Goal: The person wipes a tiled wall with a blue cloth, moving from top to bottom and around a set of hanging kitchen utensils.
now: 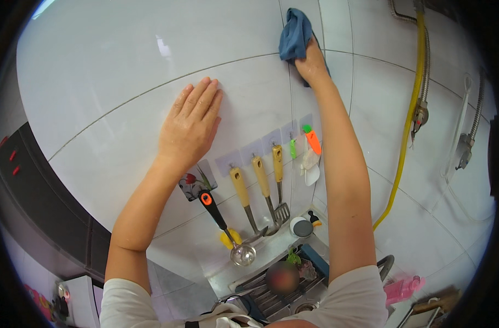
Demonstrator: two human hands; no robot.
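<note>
My left hand (pixel 190 121) lies flat against the white tiled wall (pixel 129 49), fingers stretched and close together, just below a grout line. It holds nothing. Higher up and to the right, my right hand (pixel 312 64) grips a bunched blue cloth (pixel 297 36) and presses it to the tiles near the wall's corner. The cloth hides most of the right fingers. Below both hands, a ladle (pixel 243 255) with a black and orange handle hangs on the wall. Beside it hang several utensils with wooden handles, among them a slotted turner (pixel 281 212).
A yellow hose (pixel 408 128) and braided metal pipes (pixel 423 87) run down the right wall. Small orange and green tools (pixel 313 142) hang near my right forearm. Low down are a gas stove (pixel 255 292) and a pink bottle (pixel 403 288). A dark cabinet (pixel 39 186) stands at left.
</note>
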